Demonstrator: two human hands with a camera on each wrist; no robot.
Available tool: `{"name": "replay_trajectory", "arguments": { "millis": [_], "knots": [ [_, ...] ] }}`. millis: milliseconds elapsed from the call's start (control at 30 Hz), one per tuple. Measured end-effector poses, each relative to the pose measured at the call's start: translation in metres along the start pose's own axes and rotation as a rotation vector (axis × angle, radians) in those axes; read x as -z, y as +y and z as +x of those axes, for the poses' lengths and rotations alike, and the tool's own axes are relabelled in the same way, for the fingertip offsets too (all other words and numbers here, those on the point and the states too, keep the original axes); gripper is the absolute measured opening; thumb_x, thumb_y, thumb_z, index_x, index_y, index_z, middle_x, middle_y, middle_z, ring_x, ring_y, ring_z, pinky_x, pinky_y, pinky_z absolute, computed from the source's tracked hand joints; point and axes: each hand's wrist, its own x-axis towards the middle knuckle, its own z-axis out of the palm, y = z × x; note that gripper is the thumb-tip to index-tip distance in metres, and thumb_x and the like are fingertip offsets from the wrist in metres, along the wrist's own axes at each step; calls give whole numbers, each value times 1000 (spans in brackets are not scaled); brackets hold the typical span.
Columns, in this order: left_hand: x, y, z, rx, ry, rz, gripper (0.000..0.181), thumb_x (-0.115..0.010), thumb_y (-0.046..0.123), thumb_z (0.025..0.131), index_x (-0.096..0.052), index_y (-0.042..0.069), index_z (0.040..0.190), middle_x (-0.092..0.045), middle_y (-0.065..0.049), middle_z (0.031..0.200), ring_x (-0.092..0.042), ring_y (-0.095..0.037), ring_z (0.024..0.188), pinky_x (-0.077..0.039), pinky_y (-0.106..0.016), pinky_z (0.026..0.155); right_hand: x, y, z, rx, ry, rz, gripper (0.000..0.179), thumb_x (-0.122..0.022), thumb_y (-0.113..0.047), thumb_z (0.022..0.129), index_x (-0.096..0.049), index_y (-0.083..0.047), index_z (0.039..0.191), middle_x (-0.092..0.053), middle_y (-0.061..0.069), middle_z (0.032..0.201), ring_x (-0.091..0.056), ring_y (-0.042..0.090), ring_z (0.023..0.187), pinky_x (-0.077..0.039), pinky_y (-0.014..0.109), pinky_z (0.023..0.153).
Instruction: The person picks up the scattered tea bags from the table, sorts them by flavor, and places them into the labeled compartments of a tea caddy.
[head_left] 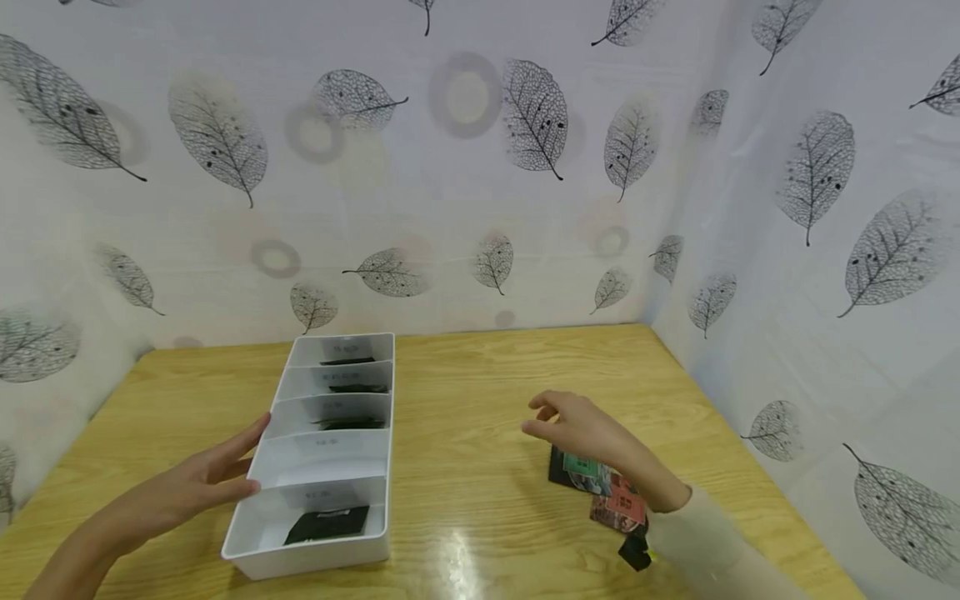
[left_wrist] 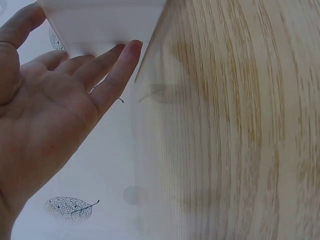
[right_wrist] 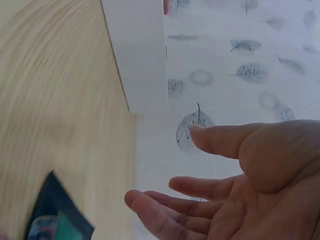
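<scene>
A long white divided box (head_left: 378, 542) stands on the table, left of centre. Dark flat packets (head_left: 327, 525) lie in its front compartment and in the back ones; the compartment second from the front shows its bare white floor. My left hand (head_left: 191, 482) touches the box's left side with extended fingers and thumb spread along it. In the left wrist view, the fingers (left_wrist: 117, 75) lie against the white wall. My right hand (head_left: 573, 425) hovers with loosely bent fingers and holds nothing. Below it are a green-labelled packet (head_left: 582, 472) and a red-labelled packet (head_left: 621, 504), partly hidden by the forearm.
A small black packet (head_left: 636, 550) with a bit of yellow lies by the right sleeve. The wooden table (head_left: 465, 400) meets a pale leaf-patterned curtain (head_left: 450, 208) at the back and both sides. Handwritten marks show on the box's dividers.
</scene>
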Motion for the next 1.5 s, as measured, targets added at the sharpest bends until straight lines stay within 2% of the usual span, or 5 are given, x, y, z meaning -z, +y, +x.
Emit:
{"name": "replay_trajectory", "arguments": {
  "millis": [300, 600, 833, 1100, 1500],
  "knots": [
    [-1, -1, 0, -20, 9, 9, 80, -50, 12, 110, 5, 21, 167, 3, -26, 169, -45, 13, 125, -48, -21, 93, 6, 33, -33, -101, 19, -46, 57, -68, -36, 101, -57, 6, 138, -69, 13, 110, -68, 21, 84, -56, 44, 73],
    [0, -3, 1, -22, -6, -6, 80, -49, 11, 110, 7, 23, 167, 4, -29, 167, -46, 13, 125, -48, -21, 93, -9, 51, -43, -152, 98, -193, 47, -70, -26, 100, -61, 10, 129, -58, 1, 66, -45, 12, 49, -46, 35, 59],
    [-2, -2, 1, -48, -6, -13, 79, -48, 10, 110, 6, 19, 167, 3, -29, 167, -46, 12, 126, -49, -21, 93, -26, 58, -32, -163, 118, -319, 38, -78, -27, 95, -66, 6, 112, -64, 13, 93, -61, 23, 70, -54, 41, 66],
    [-1, -3, 0, -24, 10, 1, 80, -50, 12, 110, 6, 22, 167, 0, -31, 167, -45, 13, 124, -49, -21, 92, -34, 55, -21, -118, 113, -377, 45, -79, -20, 94, -63, 7, 125, -59, 20, 108, -59, 24, 80, -51, 41, 67],
    [-1, -4, 0, -48, 0, -11, 79, -48, 10, 110, 7, 19, 166, -1, -34, 165, -47, 11, 125, -49, -21, 92, -40, 58, -8, 171, 97, -403, 43, -68, 16, 90, -69, 1, 130, -61, 22, 133, -57, 41, 123, -46, 56, 104]
  ]
}}
